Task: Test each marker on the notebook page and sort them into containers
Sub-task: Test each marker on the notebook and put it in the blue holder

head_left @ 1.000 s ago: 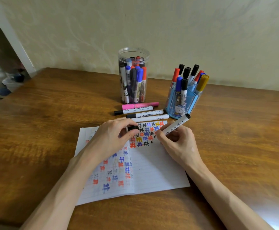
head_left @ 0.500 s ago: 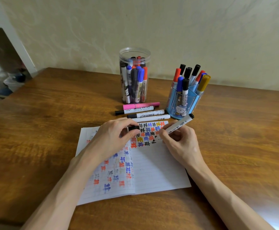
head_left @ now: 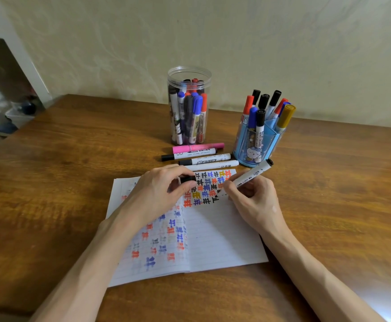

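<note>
An open notebook [head_left: 222, 238] lies on the wooden table, its pages covered with coloured test marks. My right hand [head_left: 255, 201] grips a white black-ink marker [head_left: 252, 174] with its tip down on the right page beside a fresh black mark. My left hand [head_left: 157, 194] rests on the notebook and pinches the marker's black cap [head_left: 187, 178]. Several loose markers lie beyond the notebook: a pink one [head_left: 198, 147] and white ones with black caps [head_left: 190, 155]. A clear jar [head_left: 189, 105] and a blue pen holder [head_left: 256, 145] each hold several markers.
The wooden table [head_left: 50, 182] ends at a pale wall behind the containers. A white shelf unit [head_left: 15, 54] stands off the table's far left, with blurred items on the floor below.
My right hand has shifted slightly along the page with the marker tip, and the black mark under it has grown. My left hand stays put with the cap.
</note>
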A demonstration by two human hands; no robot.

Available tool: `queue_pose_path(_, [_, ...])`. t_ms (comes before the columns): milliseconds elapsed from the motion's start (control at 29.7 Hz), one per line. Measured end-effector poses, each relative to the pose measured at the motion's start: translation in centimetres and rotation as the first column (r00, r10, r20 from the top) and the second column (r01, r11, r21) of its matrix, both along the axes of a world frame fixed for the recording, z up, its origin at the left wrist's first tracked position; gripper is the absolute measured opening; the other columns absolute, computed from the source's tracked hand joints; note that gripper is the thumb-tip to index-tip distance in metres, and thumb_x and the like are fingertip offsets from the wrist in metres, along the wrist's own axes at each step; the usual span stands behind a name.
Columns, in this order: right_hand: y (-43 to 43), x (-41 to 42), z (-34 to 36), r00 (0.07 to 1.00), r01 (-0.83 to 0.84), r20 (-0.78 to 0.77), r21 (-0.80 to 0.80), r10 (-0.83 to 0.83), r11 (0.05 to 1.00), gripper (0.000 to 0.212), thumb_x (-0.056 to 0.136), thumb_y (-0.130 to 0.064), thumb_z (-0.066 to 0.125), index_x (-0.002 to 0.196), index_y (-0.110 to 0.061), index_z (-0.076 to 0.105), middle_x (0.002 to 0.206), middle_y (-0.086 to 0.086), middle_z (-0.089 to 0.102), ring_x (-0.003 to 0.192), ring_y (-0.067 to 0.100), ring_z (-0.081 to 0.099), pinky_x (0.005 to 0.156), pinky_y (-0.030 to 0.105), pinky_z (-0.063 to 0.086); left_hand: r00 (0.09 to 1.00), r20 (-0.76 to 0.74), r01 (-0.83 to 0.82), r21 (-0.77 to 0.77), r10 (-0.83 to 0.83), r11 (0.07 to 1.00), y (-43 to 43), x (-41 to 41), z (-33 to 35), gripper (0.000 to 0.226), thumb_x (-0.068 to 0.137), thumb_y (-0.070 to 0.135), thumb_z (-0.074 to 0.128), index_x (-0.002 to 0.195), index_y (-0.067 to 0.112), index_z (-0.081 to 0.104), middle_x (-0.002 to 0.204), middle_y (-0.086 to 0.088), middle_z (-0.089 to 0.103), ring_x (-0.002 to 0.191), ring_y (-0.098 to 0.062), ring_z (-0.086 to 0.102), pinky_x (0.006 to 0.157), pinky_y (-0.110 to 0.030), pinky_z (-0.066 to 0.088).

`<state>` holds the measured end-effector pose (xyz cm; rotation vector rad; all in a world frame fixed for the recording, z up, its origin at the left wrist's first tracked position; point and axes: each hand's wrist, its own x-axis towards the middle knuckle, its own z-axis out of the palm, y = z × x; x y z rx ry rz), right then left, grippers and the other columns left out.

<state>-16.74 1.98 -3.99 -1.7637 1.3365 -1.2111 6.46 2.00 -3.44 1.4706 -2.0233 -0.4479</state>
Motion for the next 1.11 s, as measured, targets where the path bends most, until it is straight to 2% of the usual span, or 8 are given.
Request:
queue_pose_path(101, [0.13,0.09,0.02,1.000,-0.005,-0.006,0.002,0.005,1.000,0.014,0.093,-0.018,0.073,0.080,-0.021,0.069,0.076,-0.015,0.074,0.069,0.011,0.072,0.062,0.029,0.059,1.000,-0.004,0.005,-0.007,-0.005,1.000,-0.01,0.00,-0.03,0.032,0.094,0.042,0.064,0.124,0.031,0.068,0.117,0.014,0.070,0.102,-0.002,0.066,0.081,-0.031,0.062])
queue_pose_path(269, [0.15,0.07,0.00,0.998,-0.025,-0.052,0.028,0.026,0.999,0.017,0.091,-0.017,0.075,0.078,-0.024,0.067,0.074,-0.027,0.070,0.069,0.004,0.071,0.058,0.017,0.052,1.000,-0.014,0.019,-0.022,-0.020,1.000,-0.01,0.09,-0.15,0.030,0.094,0.043,0.063,0.122,0.031,0.067,0.114,0.014,0.069,0.099,-0.004,0.066,0.075,-0.030,0.062])
queue_pose_path(538, [0.15,0.03,0.10,1.000,0.027,0.006,0.029,-0.028,0.999,0.015,0.092,-0.019,0.072,0.079,-0.023,0.067,0.071,-0.011,0.071,0.060,0.015,0.066,0.055,0.034,0.055,0.997,-0.059,0.043,-0.057,-0.046,0.997,-0.05,0.14,-0.21,0.032,0.093,0.046,0.061,0.121,0.032,0.067,0.109,0.016,0.067,0.096,-0.007,0.067,0.075,-0.034,0.062])
queue_pose_path(672, [0.18,0.09,-0.01,0.999,0.025,-0.030,0.021,-0.025,0.999,0.015,0.093,-0.022,0.072,0.079,-0.023,0.066,0.071,-0.013,0.071,0.059,0.010,0.065,0.053,0.027,0.052,0.996,-0.068,0.049,-0.058,-0.053,0.997,0.05,0.14,-0.13,0.030,0.092,0.044,0.064,0.121,0.034,0.066,0.113,0.019,0.066,0.101,-0.005,0.066,0.078,-0.032,0.062])
queue_pose_path(773, [0.24,0.08,-0.05,0.999,0.003,-0.039,0.018,-0.002,1.000,0.014,0.091,-0.023,0.071,0.079,-0.020,0.066,0.073,-0.011,0.071,0.062,0.013,0.065,0.053,0.030,0.053,0.996,-0.077,0.047,-0.055,-0.051,0.997,0.10,0.08,-0.06,0.032,0.091,0.037,0.071,0.123,0.034,0.065,0.115,0.022,0.064,0.107,-0.001,0.065,0.082,-0.027,0.062])
queue_pose_path(874, [0.18,-0.02,-0.15,0.999,-0.023,-0.041,0.034,0.024,0.999,0.013,0.089,-0.020,0.072,0.078,-0.017,0.065,0.069,-0.020,0.068,0.060,0.004,0.062,0.053,0.017,0.045,0.994,-0.105,0.034,-0.032,-0.037,0.999,0.15,0.01,0.07,0.036,0.086,0.039,0.075,0.121,0.035,0.065,0.110,0.021,0.066,0.103,0.004,0.065,0.081,-0.016,0.058])
queue_pose_path(975, [0.03,-0.13,-0.07,0.999,-0.013,0.042,0.050,0.011,0.999,0.016,0.092,-0.011,0.073,0.078,-0.016,0.067,0.066,-0.018,0.067,0.058,0.002,0.061,0.055,0.014,0.043,0.990,-0.132,0.049,-0.032,-0.053,0.998,0.40,-0.03,0.39,0.040,0.080,0.053,0.066,0.114,0.033,0.069,0.105,0.024,0.067,0.100,0.012,0.063,0.082,-0.010,0.055])
queue_pose_path(1110, [0.18,-0.38,0.71,0.968,-0.028,0.250,0.085,0.006,0.996,0.007,0.096,-0.009,0.072,0.089,-0.011,0.071,0.068,-0.002,0.069,0.058,0.011,0.062,0.055,0.021,0.047,0.990,-0.123,0.064,-0.031,-0.068,0.997,0.55,-0.17,0.50,0.040,0.081,0.058,0.061,0.113,0.036,0.069,0.107,0.024,0.068,0.103,0.006,0.065,0.082,-0.014,0.057])
